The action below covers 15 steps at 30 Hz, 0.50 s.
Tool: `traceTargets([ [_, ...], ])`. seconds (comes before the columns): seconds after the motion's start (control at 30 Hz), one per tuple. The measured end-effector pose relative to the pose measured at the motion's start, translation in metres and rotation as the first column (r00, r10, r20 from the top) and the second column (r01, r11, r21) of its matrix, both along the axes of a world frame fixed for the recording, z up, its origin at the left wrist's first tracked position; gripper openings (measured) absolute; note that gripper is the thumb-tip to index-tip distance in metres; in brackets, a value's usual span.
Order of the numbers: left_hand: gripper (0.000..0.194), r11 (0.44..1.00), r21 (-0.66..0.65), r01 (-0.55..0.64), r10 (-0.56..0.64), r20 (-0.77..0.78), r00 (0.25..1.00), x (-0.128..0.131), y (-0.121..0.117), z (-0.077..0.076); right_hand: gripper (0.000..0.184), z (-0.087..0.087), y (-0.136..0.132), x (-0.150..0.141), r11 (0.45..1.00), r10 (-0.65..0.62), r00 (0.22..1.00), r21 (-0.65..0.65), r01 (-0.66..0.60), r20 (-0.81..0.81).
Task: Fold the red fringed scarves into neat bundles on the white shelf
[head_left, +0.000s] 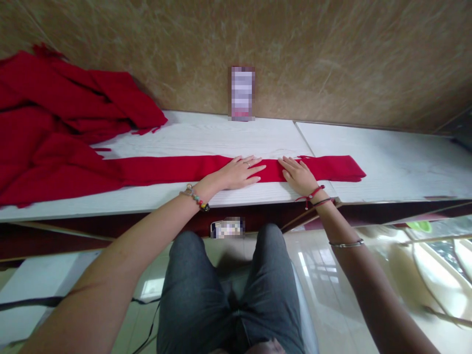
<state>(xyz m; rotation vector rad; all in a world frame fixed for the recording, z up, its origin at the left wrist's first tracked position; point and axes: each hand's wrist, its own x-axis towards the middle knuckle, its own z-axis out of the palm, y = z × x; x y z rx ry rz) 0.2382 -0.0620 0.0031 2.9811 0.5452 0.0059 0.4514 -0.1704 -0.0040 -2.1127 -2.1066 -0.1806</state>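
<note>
On the left, a rumpled red heap [88, 101] lies on the white table [206, 133]; whether it is a separate piece is hard to tell. From there the red scarf [173, 168] runs rightward in a narrow band, likely within easy reach. The left hand [240, 173] lies flat on it, fingers spread; the right hand [298, 175], also flat, presses near the folded end [342, 168], seemingly keeping the cloth smooth between them.
</note>
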Motion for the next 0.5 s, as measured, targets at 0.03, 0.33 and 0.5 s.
traceTargets([
  [0.03, 0.053, 1.0, 0.005, 0.002, -0.002, 0.006, 1.0, 0.0, 0.0, 0.0, 0.046, -0.001, 0.0, 0.001, 1.0, 0.005, 1.0, 0.022, -0.005, -0.015],
  [0.33, 0.052, 1.0, 0.017, -0.01, 0.01, -0.033, 0.999, 0.0, -0.005, 0.005, 0.038, -0.007, -0.001, 0.008, 0.974, 0.174, 0.97, 0.178, -0.143, -0.173],
  [0.5, 0.051, 0.999, -0.041, -0.019, 0.014, -0.098, 0.995, 0.003, -0.001, 0.011, 0.037, -0.006, -0.008, 0.005, 0.973, 0.183, 0.974, 0.166, -0.16, -0.136],
])
